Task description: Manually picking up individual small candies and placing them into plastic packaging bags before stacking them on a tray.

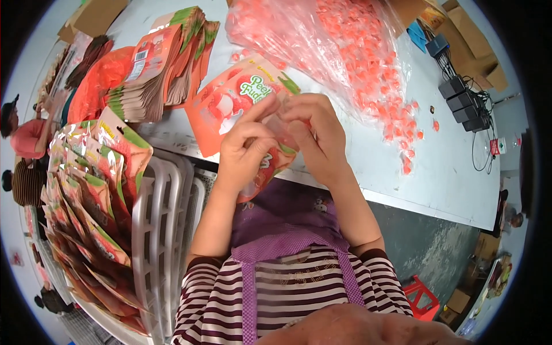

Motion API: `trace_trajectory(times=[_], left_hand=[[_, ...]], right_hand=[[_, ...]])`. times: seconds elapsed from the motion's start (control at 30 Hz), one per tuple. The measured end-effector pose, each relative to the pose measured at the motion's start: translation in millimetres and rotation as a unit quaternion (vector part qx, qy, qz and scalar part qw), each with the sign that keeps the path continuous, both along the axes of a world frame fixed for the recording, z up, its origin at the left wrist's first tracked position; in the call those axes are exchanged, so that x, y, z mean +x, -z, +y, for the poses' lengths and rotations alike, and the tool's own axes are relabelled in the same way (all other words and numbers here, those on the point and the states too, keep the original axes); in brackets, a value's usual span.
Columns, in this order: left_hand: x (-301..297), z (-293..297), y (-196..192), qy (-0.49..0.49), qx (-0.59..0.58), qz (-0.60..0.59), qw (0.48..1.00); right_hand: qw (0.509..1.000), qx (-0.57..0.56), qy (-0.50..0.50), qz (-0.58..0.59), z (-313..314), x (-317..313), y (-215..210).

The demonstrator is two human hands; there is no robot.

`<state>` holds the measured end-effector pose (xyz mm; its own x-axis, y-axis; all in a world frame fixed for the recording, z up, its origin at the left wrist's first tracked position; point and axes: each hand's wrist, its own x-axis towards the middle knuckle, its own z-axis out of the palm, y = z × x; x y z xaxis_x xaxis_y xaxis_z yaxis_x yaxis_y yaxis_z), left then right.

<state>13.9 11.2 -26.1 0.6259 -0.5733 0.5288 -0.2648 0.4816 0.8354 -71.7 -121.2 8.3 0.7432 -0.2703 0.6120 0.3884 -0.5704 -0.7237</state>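
In front of my chest, a red and green snack pouch (265, 176) hangs between my hands, partly covered by them. My left hand (248, 144) is closed at its upper edge, thumb bent and forefinger stretched across the top. My right hand (317, 133) curls its fingers on the other side of the same pouch's mouth. Something pale and shiny shows between the fingers, too covered to make out. Behind my hands a flat pouch (221, 109) with fruit pictures lies on the white table (443, 172). Loose red wrapped candies (397, 123) spill from a large clear plastic bag (287, 29).
Stacks of flat pouches (152, 75) stand at the back left beside a red plastic bag (100, 80). Filled pouches (95, 190) crowd a white plastic basket (152, 207) to my left. Black adapters with cables (463, 100) sit at the right. A red stool (422, 299) is below the table.
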Motion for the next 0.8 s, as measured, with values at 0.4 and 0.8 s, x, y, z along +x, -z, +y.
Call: trace_trajectory(times=[0.4,0.8], left_hand=[[-9,20,-16,0.117,-0.019,0.034,0.992],[-24,37,-33,0.172,0.017,-0.01,0.985]], right_hand=[[0.97,-0.195,-0.128,0.062,8,-31,-17],[0.936,-0.256,-0.165,0.179,20,-53,-33]])
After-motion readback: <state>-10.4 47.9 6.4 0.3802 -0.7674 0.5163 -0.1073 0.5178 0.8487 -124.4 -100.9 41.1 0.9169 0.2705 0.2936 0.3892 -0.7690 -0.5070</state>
